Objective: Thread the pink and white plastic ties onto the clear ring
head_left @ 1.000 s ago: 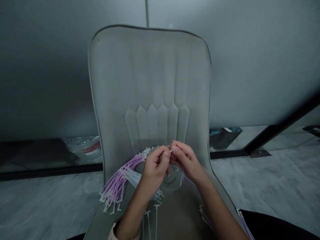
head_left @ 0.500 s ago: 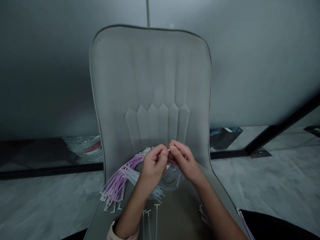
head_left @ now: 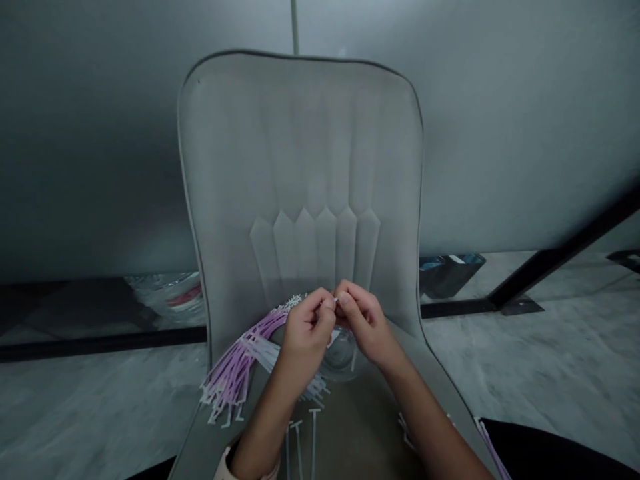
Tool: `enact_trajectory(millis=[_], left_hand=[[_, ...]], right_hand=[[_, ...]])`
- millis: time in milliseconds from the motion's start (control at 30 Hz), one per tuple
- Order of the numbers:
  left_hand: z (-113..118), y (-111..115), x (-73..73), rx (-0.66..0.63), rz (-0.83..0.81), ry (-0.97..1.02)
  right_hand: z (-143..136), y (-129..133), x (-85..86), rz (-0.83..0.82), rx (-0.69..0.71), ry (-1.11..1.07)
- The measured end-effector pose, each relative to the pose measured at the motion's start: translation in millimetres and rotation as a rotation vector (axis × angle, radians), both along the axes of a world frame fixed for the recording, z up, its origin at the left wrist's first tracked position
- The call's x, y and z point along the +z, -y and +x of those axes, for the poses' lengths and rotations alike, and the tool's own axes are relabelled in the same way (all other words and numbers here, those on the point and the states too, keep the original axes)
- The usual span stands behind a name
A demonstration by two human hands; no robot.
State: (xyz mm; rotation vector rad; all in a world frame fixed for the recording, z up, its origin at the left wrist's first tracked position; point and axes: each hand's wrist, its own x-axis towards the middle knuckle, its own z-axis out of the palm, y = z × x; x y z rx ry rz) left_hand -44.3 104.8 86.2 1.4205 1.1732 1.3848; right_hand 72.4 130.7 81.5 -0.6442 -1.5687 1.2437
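Observation:
My left hand and my right hand meet above the chair seat, thumbs and fingertips pinched together. Between the fingertips shows the end of a small white piece; most of it is covered by fingers. Below my hands stands a clear round container with a thin pale stick in it. To the left lies a fanned bundle of purple sticks with white crosspiece ends. Pale sticks cross over it, partly hidden by my left forearm. Several loose pale sticks with T-shaped ends lie nearer me.
Everything rests on a grey padded chair with a tall backrest. More sticks lie partly under my right forearm. Behind the chair are a clear plastic bag and a dark box at floor level. A dark slanted bar stands right.
My hands stay pinched together in nearly the same place, with only slight finger movement around the small white piece. The sticks and container have not visibly moved.

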Motion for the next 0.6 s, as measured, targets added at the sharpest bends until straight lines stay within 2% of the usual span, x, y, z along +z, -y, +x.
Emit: enact_trajectory(millis=[200, 367, 600], left_hand=[[-4.4, -1.2, 0.7, -0.077, 0.014, -0.035], [0.2, 0.9, -3.2, -0.072, 0.052, -0.076], [-14.0, 2.0, 3.1, -0.127, 0.046, -0.362]], right_hand=[[4.0, 0.1, 0.9, 0.053, -0.011, 0.066], [16.6, -4.0, 5.2, 0.12, -0.024, 0.21], [27.6, -9.3, 12.3, 0.311, -0.027, 0.418]])
